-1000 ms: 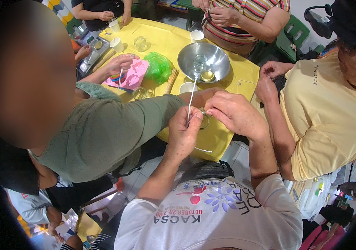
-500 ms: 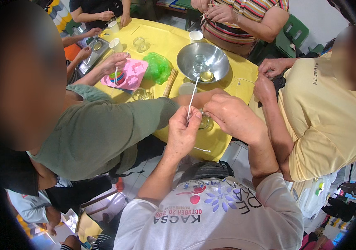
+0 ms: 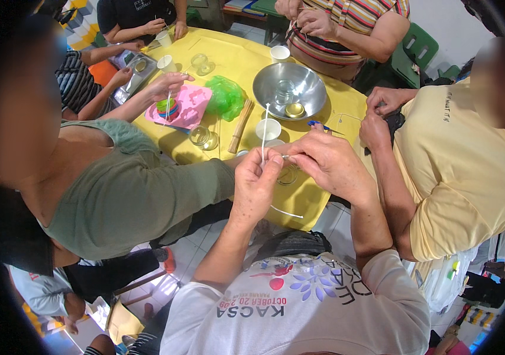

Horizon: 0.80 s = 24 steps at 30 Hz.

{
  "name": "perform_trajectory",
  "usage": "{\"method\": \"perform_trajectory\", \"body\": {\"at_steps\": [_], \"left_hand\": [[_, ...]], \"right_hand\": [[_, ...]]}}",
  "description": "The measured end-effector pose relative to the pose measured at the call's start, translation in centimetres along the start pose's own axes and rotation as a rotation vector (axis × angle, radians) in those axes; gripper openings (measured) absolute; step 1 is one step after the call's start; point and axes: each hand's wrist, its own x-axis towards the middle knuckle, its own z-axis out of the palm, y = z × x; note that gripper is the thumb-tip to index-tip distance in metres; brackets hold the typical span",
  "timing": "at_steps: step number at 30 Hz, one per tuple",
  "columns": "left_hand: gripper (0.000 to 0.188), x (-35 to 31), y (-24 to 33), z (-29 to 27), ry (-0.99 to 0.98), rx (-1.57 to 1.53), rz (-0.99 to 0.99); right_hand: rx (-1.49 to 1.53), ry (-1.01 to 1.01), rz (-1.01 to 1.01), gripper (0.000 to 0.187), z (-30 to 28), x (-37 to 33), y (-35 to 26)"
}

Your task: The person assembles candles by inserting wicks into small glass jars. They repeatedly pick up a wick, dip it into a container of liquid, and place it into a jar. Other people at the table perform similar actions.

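Observation:
My left hand (image 3: pixel 255 186) is closed in a pinch on a white cord (image 3: pixel 265 133). One end of the cord stands up above my fingers, and a white length (image 3: pixel 287 212) hangs below over the yellow cloth. My right hand (image 3: pixel 338 165) has its thumb and fingertips pressed together on a tiny metal piece (image 3: pixel 285 157), close to my left fingertips. Whether the cord passes through the piece is too small to tell. Just below my fingers a clear glass jar (image 3: pixel 288 175) stands on the table, partly hidden by my hands.
Beyond my hands lie a steel bowl (image 3: pixel 264 89), a paper cup (image 3: pixel 269 128), a bundle of sticks (image 3: pixel 240 125), a green plastic bag (image 3: pixel 224 97) and a pink mold (image 3: pixel 196 100). A co-worker's green-sleeved arm (image 3: pixel 205 177) reaches across from the left, near a blue-handled tool (image 3: pixel 317 124). Other people sit around.
The co-worker's green-sleeved arm has drawn back left, uncovering a paper cup; the blue-handled tool now shows. My hands have shifted slightly, and the cord stands more upright.

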Motion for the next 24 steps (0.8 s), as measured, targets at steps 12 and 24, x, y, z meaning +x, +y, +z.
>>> {"method": "perform_trajectory", "body": {"at_steps": [12,24], "left_hand": [[0.008,0.3,0.1,0.2,-0.003,0.129,0.006],[0.006,0.6,0.8,-0.4,0.049,-0.228,-0.134]], "right_hand": [[-0.230,-0.117,-0.013,0.008,-0.2,0.3,-0.8],[-0.015,0.147,0.010,0.017,0.7,0.2,-0.8]]}}
